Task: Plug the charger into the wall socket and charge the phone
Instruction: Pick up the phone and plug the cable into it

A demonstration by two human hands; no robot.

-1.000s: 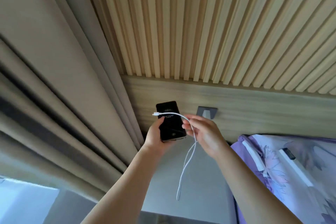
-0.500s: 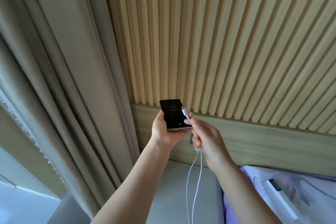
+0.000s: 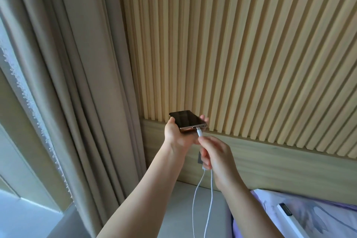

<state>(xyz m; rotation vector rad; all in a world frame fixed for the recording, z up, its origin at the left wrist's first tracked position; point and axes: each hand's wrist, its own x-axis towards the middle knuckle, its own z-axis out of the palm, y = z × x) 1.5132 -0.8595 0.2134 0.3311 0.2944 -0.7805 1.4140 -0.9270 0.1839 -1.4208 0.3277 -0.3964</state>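
Since half a second ago the phone point(image 3: 187, 120) has tipped flat, port edge facing the camera at frame centre. Nearest, the right hand point(image 3: 216, 155) pinches the cable point(image 3: 209, 199) behind its white plug point(image 3: 199, 132); beyond, the left hand point(image 3: 176, 135) wraps the phone. The plug meets the port; a straight, untwisted push should seat it.

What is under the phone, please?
The left hand is under the phone, holding it flat. The cable plug, pinched by the right hand, touches the bottom port. The phone's back is hidden.
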